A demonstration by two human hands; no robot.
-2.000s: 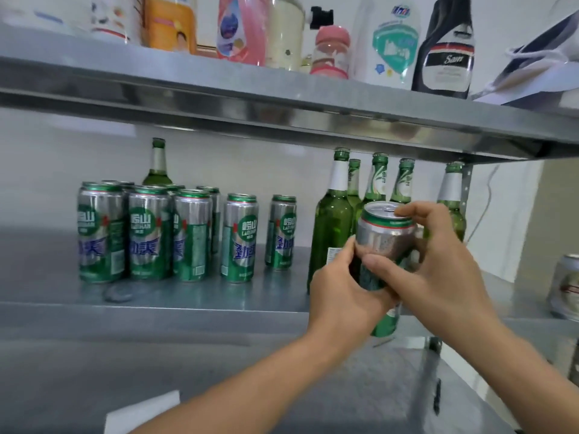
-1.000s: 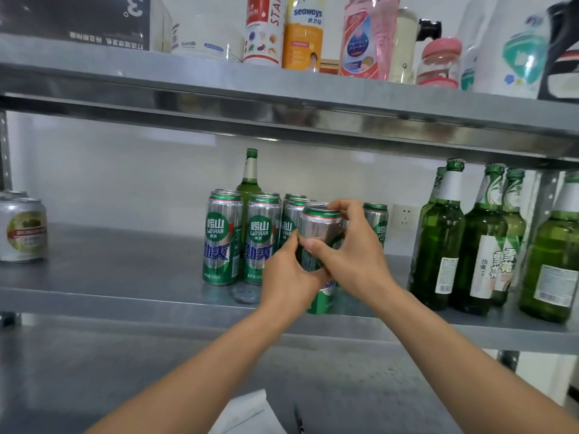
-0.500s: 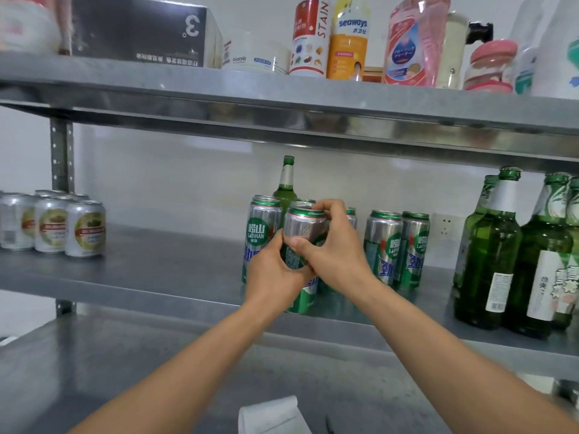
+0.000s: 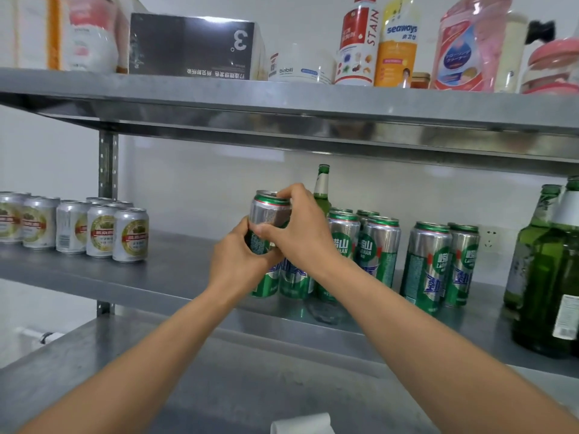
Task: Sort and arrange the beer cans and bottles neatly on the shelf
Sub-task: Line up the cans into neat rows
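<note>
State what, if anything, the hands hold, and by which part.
One green beer can: the left hand grips its middle, the right hand its upper side and rim.

- Gripped can (image 4: 268, 214): is showing plain silver above, a green rim band, green below.
- Tall cans (image 4: 379, 245), mid-shelf: are wearing silver and green panels, with white lettering on green roundels and blue characters lower down.
- Short cans (image 4: 130, 234), left end of the shelf (image 4: 156, 277): are showing silver-white bodies, each with a gold oval crossed by a red band.
- Bottles (image 4: 545, 292), right end: are showing green glass with white labels.
- Lone bottle (image 4: 322, 186) behind the tall cans: is showing green glass and a white neck label.
- Shelf: is showing dull grey metal.
- Upper shelf (image 4: 282, 98): is carrying a black box (image 4: 191, 45) with a white "3", a red-and-white bottle (image 4: 357, 42), a yellow-orange bottle (image 4: 398, 48) and a pink pouch (image 4: 463, 48).
</note>
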